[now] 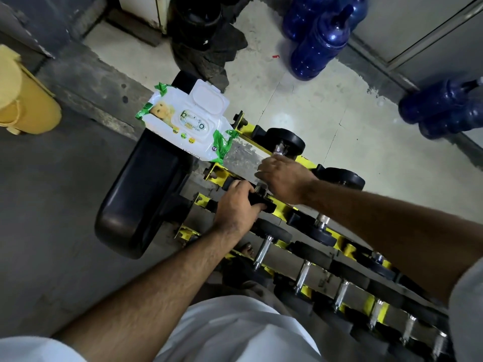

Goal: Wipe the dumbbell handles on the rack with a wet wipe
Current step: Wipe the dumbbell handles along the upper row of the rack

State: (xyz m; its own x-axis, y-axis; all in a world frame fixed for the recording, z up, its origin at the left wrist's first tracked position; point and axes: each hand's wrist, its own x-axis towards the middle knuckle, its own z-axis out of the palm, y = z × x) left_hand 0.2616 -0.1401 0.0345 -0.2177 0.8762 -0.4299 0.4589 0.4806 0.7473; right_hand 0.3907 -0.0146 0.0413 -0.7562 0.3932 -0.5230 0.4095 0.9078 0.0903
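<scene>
A yellow rack [283, 209] holds several black dumbbells with chrome handles in tiers. My right hand [283, 177] curls over the handle of the top-left dumbbell, whose far plate [286, 142] shows above my fingers. No wipe can be made out under the hand. My left hand [235, 205] grips the same dumbbell's near black end [262, 203]. A white and green pack of wet wipes [188, 121] lies with its lid flipped open on a black bench [146, 186] left of the rack. Lower dumbbell handles [262, 248] are uncovered.
Blue water bottles stand on the floor at the back [321, 40] and at the right [444, 105]. A yellow bin [23, 95] sits at the far left. A dark object with black cloth [206, 35] stands behind the bench. My foot shows beneath the rack.
</scene>
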